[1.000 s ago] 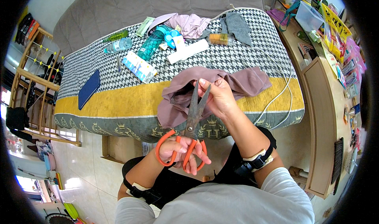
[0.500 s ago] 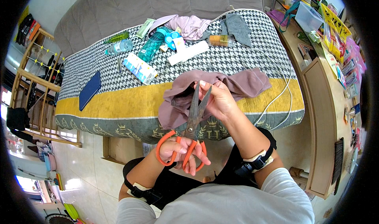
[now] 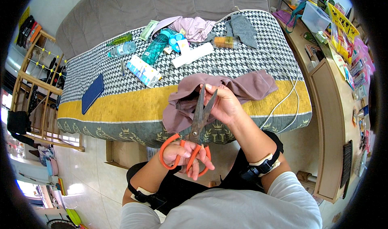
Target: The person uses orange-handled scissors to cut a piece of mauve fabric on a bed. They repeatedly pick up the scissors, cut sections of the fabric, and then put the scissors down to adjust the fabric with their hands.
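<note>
A pair of scissors (image 3: 196, 128) with orange handles and dark, worn blades points away from me, its blades parted. My left hand (image 3: 178, 151) holds it, with fingers through the handle loops. A mauve garment (image 3: 250, 87) lies crumpled on the yellow band of the bed cover, a dark opening in its left part. Over that cloth, my right hand (image 3: 226, 106) is closed in a pinch at the garment's edge, right beside the left blade tip. The other blade tip lies in front of my right palm. What exactly sits between those fingertips is partly hidden.
On the bed (image 3: 121, 106) lie a blue flat case (image 3: 93, 94), a white-and-blue carton (image 3: 143, 70), a teal bottle (image 3: 157, 47), a clear bottle (image 3: 122, 49) and a grey cloth (image 3: 242, 30). A white cable (image 3: 294, 87) runs down at right. A cluttered wooden desk (image 3: 329, 128) stands beyond.
Hardly anything differs. My hands, the scissors and the garment keep nearly the same position, and the whole view has shifted very slightly.
</note>
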Available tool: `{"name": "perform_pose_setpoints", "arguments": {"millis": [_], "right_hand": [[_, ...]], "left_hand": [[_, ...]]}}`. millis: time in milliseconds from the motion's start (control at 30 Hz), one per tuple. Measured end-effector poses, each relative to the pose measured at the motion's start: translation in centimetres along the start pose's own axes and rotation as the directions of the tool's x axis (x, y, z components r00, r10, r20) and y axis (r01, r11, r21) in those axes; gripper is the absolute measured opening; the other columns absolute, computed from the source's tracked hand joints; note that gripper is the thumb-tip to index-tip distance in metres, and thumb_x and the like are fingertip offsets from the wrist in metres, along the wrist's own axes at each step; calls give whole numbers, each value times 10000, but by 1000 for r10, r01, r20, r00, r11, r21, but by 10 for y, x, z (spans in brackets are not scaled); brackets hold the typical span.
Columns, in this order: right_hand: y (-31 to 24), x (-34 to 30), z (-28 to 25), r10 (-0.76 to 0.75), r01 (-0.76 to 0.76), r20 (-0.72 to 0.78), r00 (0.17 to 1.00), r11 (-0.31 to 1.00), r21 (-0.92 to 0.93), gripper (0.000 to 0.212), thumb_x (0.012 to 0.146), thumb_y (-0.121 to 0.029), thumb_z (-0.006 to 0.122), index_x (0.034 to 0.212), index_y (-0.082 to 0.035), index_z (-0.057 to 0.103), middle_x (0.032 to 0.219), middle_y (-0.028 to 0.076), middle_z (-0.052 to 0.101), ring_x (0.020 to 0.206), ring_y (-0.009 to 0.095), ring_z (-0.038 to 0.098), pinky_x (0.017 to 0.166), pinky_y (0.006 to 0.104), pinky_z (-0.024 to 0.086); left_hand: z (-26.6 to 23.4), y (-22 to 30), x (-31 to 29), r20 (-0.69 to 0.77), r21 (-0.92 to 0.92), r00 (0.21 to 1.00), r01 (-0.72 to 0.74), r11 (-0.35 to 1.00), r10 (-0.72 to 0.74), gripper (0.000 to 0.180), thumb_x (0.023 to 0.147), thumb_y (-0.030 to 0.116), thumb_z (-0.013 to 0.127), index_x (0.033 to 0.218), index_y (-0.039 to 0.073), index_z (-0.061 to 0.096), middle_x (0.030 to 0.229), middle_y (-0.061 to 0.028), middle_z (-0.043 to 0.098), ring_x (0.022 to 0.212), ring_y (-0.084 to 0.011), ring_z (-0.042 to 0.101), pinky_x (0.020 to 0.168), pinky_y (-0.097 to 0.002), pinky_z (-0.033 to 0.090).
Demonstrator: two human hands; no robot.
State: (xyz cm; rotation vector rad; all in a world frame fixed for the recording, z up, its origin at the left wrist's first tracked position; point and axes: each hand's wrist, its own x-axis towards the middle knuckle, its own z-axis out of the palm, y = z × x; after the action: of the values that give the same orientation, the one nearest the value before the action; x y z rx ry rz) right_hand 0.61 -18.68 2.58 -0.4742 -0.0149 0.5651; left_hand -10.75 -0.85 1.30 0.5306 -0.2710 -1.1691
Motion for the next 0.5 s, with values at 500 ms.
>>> {"name": "perform_pose_setpoints", "arguments": {"millis": [500], "right_hand": [[-6,0,-3,57,-57,46,997,998,-15,129,776,-105,620,821,15,606,790,82,622,703,148,591,665,258,475]], "left_hand": [[-4,-2,1,34,3,999,-16,1000,15,314,783,186,431,1019,-8,503,1142,-357,461,674,-316,644,531,-308,503]]}}
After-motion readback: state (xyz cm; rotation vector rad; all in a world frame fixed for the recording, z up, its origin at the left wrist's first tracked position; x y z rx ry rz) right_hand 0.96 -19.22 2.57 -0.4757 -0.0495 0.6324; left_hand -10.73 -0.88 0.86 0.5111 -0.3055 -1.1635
